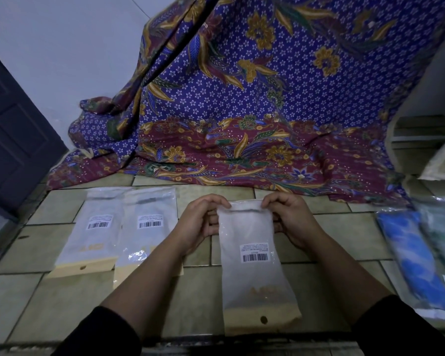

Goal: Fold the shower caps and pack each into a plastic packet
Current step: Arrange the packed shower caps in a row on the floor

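Note:
I hold a frosted plastic packet with a barcode label and a tan card strip at its near end, lengthwise over the tiled floor. My left hand pinches its far left corner, and my right hand pinches the far right corner by the zip strip. The packet looks whitish inside; what it contains cannot be told. Two similar packets lie side by side on the floor to the left. At the right lie a blue shower cap packet and a greenish one.
A purple and maroon floral cloth drapes down the back and spreads onto the tiles. A dark door stands at the left, and white shelving at the right.

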